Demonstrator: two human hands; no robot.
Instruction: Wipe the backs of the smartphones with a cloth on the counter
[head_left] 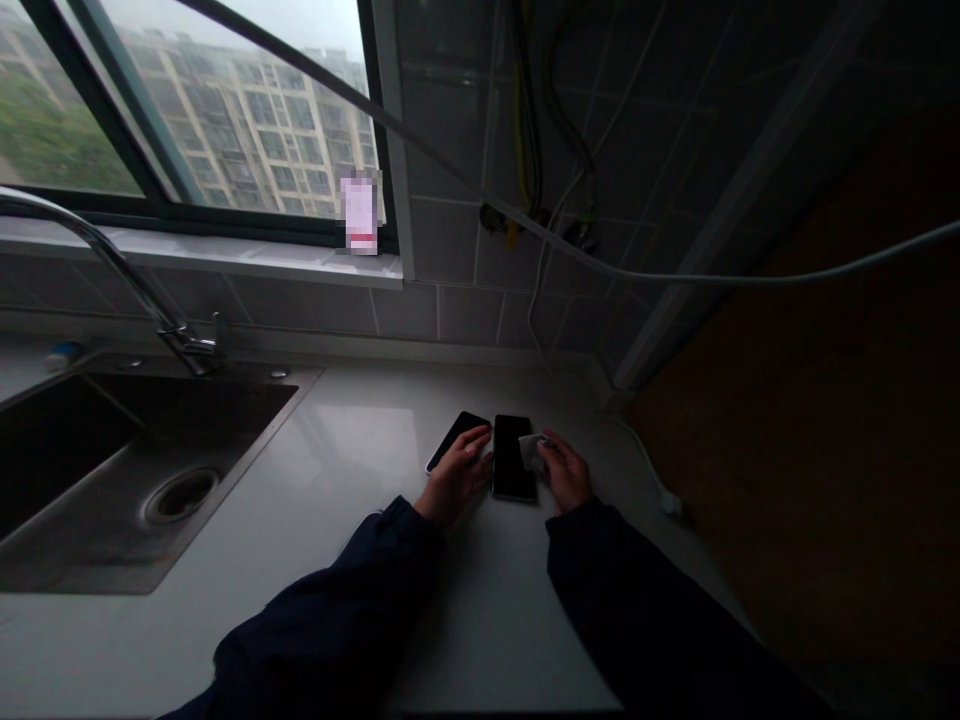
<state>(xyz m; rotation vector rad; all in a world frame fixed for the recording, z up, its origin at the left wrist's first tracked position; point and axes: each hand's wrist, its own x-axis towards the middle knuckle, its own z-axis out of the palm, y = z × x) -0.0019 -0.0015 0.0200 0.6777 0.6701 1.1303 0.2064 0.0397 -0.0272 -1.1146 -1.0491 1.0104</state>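
Note:
Two dark phones lie side by side on the pale countertop (360, 440). My left hand (457, 472) rests between them with its fingers stretched out and apart, partly covering the left phone (453, 438), which is set at a slant. Close to the left fingertips is the right phone (511, 470), lying straight with its black face up. My right hand (564, 472) is closed in a pinch on a small whitish wipe (531, 452), which hangs over the right edge of that phone. Whether the wipe touches the glass, I cannot tell.
To the left is a steel sink (247, 440) with a chrome faucet (142, 280). A blurred pink-white item (361, 212) stands on the windowsill (285, 262). A pale cable (720, 280) crosses overhead, and a white plug (671, 503) lies near the counter's right edge.

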